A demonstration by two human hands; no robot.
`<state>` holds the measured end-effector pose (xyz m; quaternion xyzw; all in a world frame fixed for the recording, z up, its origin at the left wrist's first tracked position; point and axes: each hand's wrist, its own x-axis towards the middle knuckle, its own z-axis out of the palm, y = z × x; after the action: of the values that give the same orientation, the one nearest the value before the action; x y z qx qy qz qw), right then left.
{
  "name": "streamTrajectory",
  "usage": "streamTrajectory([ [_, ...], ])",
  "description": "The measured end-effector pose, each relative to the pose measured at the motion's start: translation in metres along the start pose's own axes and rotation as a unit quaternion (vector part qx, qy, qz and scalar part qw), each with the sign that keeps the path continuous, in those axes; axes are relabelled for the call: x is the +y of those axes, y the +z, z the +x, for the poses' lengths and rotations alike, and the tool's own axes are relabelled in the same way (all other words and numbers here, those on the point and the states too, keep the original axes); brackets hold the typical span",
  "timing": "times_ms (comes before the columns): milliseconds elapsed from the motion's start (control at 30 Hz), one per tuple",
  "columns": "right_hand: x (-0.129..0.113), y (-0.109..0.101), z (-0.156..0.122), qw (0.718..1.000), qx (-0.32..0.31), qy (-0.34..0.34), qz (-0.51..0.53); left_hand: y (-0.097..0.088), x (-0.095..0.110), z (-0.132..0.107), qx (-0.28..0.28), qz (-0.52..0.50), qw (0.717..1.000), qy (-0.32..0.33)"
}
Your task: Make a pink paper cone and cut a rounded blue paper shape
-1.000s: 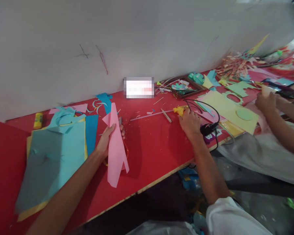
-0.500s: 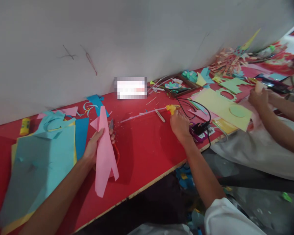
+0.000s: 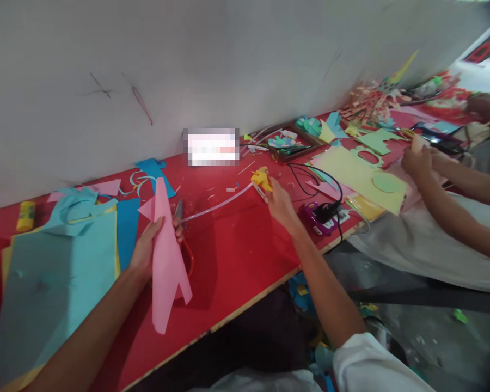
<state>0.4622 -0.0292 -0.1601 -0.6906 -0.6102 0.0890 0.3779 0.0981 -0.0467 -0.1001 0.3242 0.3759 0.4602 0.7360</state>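
Two hands, apart: the left hand (image 3: 145, 247) grips folded pink paper (image 3: 165, 267), long axis toward the wall (image 3: 228, 65); right of that paper, the right hand (image 3: 283, 201) clasps a yellow glue gun (image 3: 261, 177), glue stick (image 3: 216, 207) pointing paperward.

The left hand (image 3: 146, 246) is gripping above the table (image 3: 237, 261); the right arm (image 3: 324, 291) is spanning its front edge, right hand (image 3: 281, 204) clasping.

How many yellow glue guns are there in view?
1: a yellow glue gun in the right hand, across from the pink paper. Others may be hidden.
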Motion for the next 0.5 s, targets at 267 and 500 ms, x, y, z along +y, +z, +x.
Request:
streamTrajectory([
  [267, -0.007, -0.001, 0.015, 0.995, 0.053, 0.083, 0.009, -0.002, 0.001, 0.0, 0.007, -0.018, 1.0, -0.02],
  [500, -0.029, 0.004, 0.01, 0.993, 0.062, 0.031, 0.098, 0.006, 0.003, -0.002, -0.015, -0.028, 0.999, 0.014],
])
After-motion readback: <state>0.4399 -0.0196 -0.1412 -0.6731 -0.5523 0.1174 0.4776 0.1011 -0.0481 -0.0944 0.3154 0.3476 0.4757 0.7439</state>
